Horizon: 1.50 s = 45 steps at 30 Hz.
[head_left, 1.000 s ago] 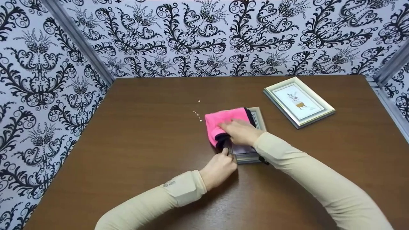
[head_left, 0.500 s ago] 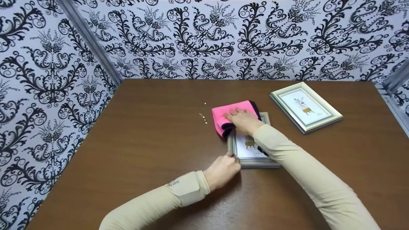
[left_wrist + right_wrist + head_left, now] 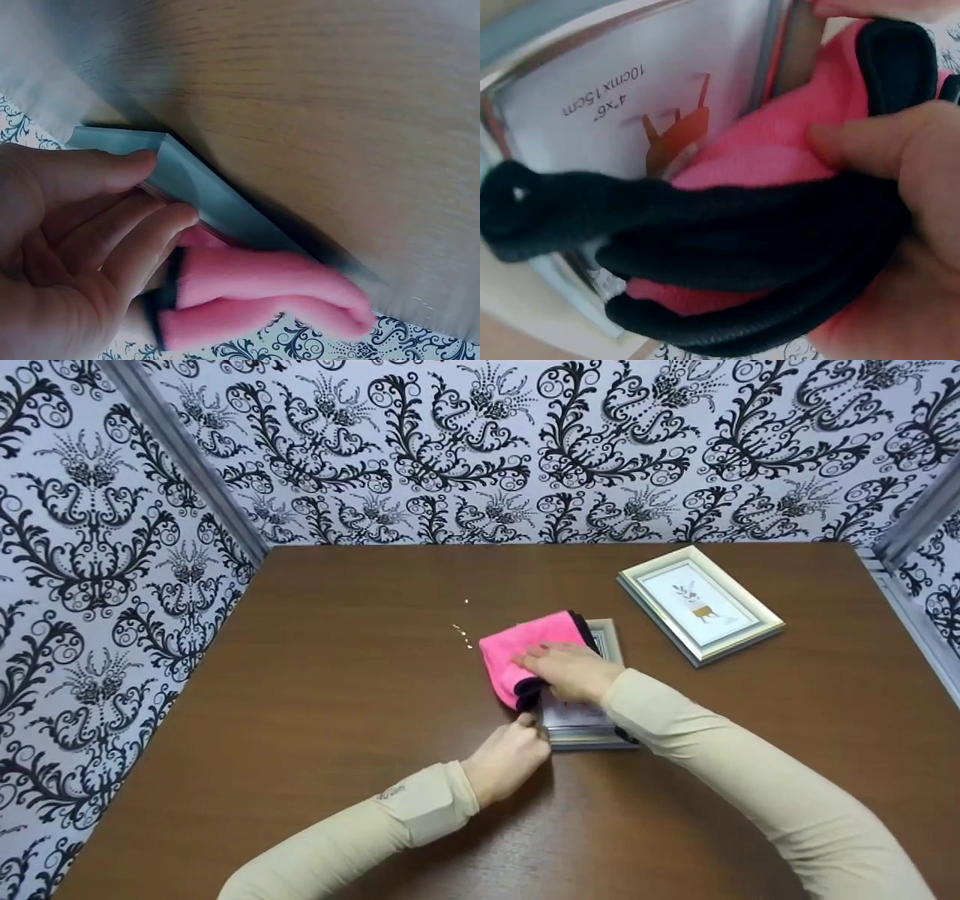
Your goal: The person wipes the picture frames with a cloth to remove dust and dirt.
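Note:
In the head view a folded pink cloth [image 3: 517, 649] with black edging covers the upper left of a silver-beige picture frame [image 3: 592, 737] lying on the table. My right hand [image 3: 574, 671] holds the cloth against the frame, fingers spread over its top. Its thumb presses into the pink fabric [image 3: 780, 146] in the right wrist view, where part of the frame's print [image 3: 600, 112] shows. My left hand [image 3: 506, 761] grips the frame's near left corner; the left wrist view has its thumb and fingertips at the pale side edge [image 3: 199, 187].
A second picture frame [image 3: 694, 600], showing a plant print, lies angled at the back right of the brown table [image 3: 337, 675]. Small white crumbs [image 3: 461, 636] are scattered left of the cloth. Patterned walls [image 3: 480, 450] stand behind and at the sides.
The right hand and cloth shift back and forth over the frame, uncovering more of the print half a second ago and less now. The left hand stays at the frame's corner.

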{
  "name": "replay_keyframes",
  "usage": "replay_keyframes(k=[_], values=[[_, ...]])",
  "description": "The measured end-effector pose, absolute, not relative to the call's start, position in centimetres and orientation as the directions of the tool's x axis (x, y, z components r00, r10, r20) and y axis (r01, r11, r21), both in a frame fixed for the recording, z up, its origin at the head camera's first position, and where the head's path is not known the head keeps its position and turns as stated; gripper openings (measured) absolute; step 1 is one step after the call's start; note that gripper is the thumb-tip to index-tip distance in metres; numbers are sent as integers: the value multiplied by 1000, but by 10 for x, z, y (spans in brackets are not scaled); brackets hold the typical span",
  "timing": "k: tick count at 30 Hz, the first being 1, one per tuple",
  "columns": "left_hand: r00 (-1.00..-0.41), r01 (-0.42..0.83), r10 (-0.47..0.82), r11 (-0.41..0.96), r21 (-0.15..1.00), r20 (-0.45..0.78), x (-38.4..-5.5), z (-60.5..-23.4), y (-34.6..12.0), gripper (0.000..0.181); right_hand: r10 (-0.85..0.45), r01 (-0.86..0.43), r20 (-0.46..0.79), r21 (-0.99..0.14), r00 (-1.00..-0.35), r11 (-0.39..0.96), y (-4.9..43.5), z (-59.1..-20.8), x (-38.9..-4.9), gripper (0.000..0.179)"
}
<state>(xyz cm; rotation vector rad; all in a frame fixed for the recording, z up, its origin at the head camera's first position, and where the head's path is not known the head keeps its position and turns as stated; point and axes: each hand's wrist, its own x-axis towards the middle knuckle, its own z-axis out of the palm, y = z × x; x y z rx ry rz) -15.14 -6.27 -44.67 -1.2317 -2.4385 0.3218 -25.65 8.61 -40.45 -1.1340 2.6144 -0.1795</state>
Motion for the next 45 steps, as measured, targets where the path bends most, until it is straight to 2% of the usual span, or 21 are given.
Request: replay_keyframes(k=[7,12,16,21,28,33,37,39,42,45], values=[[-552,749,811,584,-314,192,-152,-445,-60,16,-623,-605,-192,-145,-759,783,70,-415,-287,63],[-574,758,799,601,-255,179,-151,-442,-67,18,-599,-577,-193,-161,-777,801,70,-412,-298,61],[-601,748,779,627,-217,179,-149,-441,-75,16,-606,-588,-217,-147,-765,795,76,-405,-302,48],[-594,722,785,617,-312,178,-148,-443,-75,11,-628,-602,-235,-178,-742,778,89,-397,-314,30],[-573,706,797,600,-377,194,-149,-444,-69,10,-689,-663,-160,-188,-707,724,90,-406,-329,25],[-575,702,793,605,-377,202,-151,-443,-69,12,-761,-741,-168,-175,-626,648,77,-407,-321,24],[-590,696,783,616,-369,194,-150,-443,-70,12,-810,-791,-215,-189,-545,582,67,-404,-307,16],[-601,693,777,623,-363,187,-150,-444,-68,12,-818,-798,-232,-198,-526,569,66,-402,-303,13],[-615,685,768,633,-362,179,-150,-444,-66,11,-814,-791,-233,-208,-532,576,67,-400,-302,11],[-628,680,759,642,-355,171,-150,-445,-64,11,-792,-772,-215,-189,-571,607,74,-401,-310,13]])
